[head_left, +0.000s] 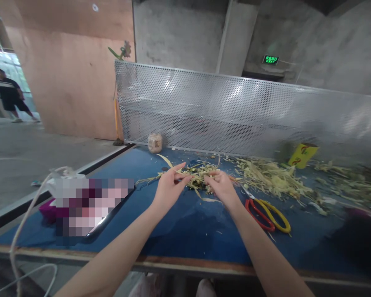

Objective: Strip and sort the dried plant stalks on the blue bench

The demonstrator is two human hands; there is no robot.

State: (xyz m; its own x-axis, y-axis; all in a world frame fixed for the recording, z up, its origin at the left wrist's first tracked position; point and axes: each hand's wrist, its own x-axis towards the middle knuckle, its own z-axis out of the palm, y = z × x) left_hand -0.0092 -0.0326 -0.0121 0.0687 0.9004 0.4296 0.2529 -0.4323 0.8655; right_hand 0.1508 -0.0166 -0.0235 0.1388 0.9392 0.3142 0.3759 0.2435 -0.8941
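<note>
The left hand (170, 183) and right hand (221, 185) were both at a small heap of dry, greenish plant strands (200, 168), which lay between and just beyond them on the blue desk (179, 243). The left hand's index finger and thumb were parted, its fingertips among the strands; whether it gripped any could not be told. The right hand's fingers were curled in at the heap's other side, and a firm pinch could not be made out there either. More strands stuck out to the left of the left hand.

Just beside the right forearm lay scissors (276, 213) with one red and one yellow handle. Beyond them, right of the hands, spread a larger pale pile (275, 177), with a yellow carton (302, 156) farther back. A jar (155, 143) stood beyond the left hand, before a perforated metal panel (188, 103).
</note>
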